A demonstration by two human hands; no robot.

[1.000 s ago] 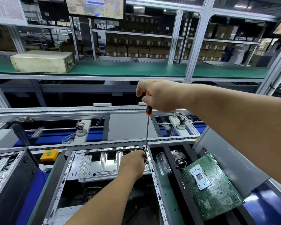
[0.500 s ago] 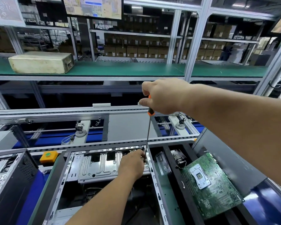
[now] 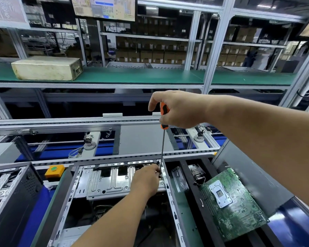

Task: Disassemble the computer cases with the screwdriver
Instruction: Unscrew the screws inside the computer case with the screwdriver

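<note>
- Right hand (image 3: 177, 108) wrapped round orange-black handle of screwdriver (image 3: 162, 145), held upright above open computer case (image 3: 114, 179).
- Left hand (image 3: 145, 180) pinching shaft tip at case's far right corner.
- Green motherboard (image 3: 234, 205) lying right of case.

Your left hand (image 3: 146, 180) covers the screwdriver (image 3: 162, 147) tip, so the screw can't be seen. Your right hand (image 3: 177, 109) hides most of the handle. The computer case (image 3: 114, 179) runs off the bottom edge, and the wall screen (image 3: 105, 8) text is too blurred to read.
</note>
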